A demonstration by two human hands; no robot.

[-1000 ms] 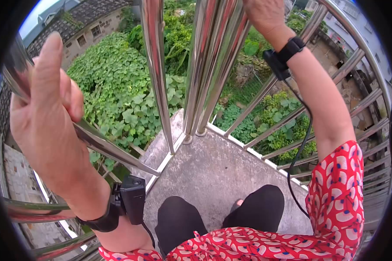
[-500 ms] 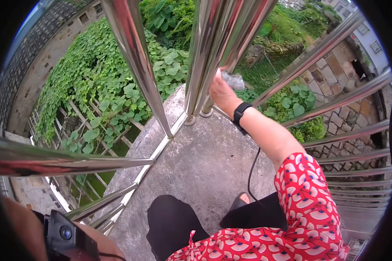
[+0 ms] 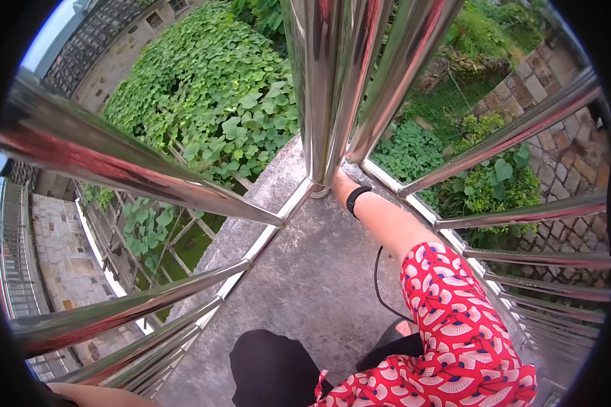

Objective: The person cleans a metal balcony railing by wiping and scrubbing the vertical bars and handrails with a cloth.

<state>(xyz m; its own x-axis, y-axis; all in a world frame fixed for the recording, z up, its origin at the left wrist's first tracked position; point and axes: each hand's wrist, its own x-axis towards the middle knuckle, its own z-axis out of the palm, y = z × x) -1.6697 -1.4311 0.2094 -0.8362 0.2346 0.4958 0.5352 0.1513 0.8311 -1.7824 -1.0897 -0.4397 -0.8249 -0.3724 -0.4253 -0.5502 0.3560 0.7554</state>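
My right hand (image 3: 344, 184) reaches low behind the corner posts of a shiny steel railing. The nearest steel post (image 3: 321, 102) covers its fingers, so neither their pose nor anything in them shows. A black wristband (image 3: 357, 199) circles that wrist, and the forearm runs back to a red fan-patterned sleeve (image 3: 448, 292). The hand is close to the foot of the post, just above the concrete floor (image 3: 298, 271). Of my left side only a bit of the arm (image 3: 102, 395) appears at the bottom left edge; the left hand is out of view.
Steel bars line both sides, fixed to a bottom rail (image 3: 227, 288) along the concrete edge. Beyond and below grow leafy vines (image 3: 203, 88), with stone paving (image 3: 570, 156) to the right. A black cable (image 3: 380, 292) hangs beside my right arm, near my sandaled foot.
My right hand has gone down along the posts toward their base. The grey cloth it held is hidden now. The view has shifted, and the left arm has nearly left the picture.
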